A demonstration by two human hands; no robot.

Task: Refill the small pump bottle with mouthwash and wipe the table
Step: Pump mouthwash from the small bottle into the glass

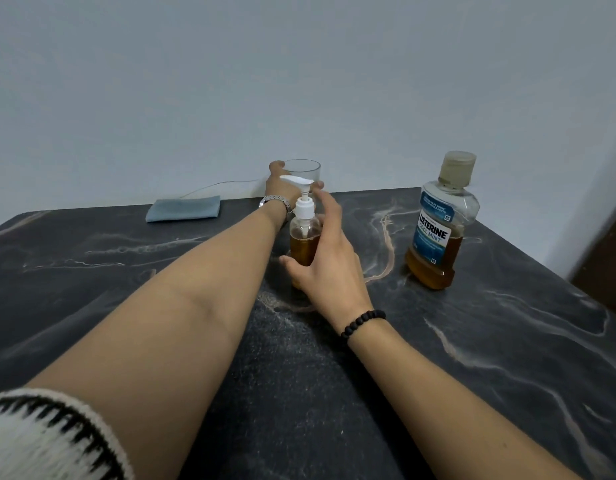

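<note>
I've got the pump bottle (pixel 304 237) mid-table, upright, pump head screwed on, amber liquid abt halfway up. Right hand (pixel 329 258) is wrapped loosely round its body from the near-right side, thumb at the lower left, fingers spread wide, so a steadying hold rather than a tight clamp. Left hand (pixel 282 185) reaches past it to the glass (pixel 305 171) at the back edge by the wall and curls round its left side; looks closed on it, tho fingers behind are hidden. Mouthwash (pixel 440 230) stands capped, well apart to the right, roughly a third full. Cloth (pixel 183 208) lies folded at back left, untouched.

My read: bottle is refilled & I'm clearing the glass. To do it well, I keep the right hand firm so the left forearm doesn't knock the pump, and lift the glass straight up before pulling it back.
</note>
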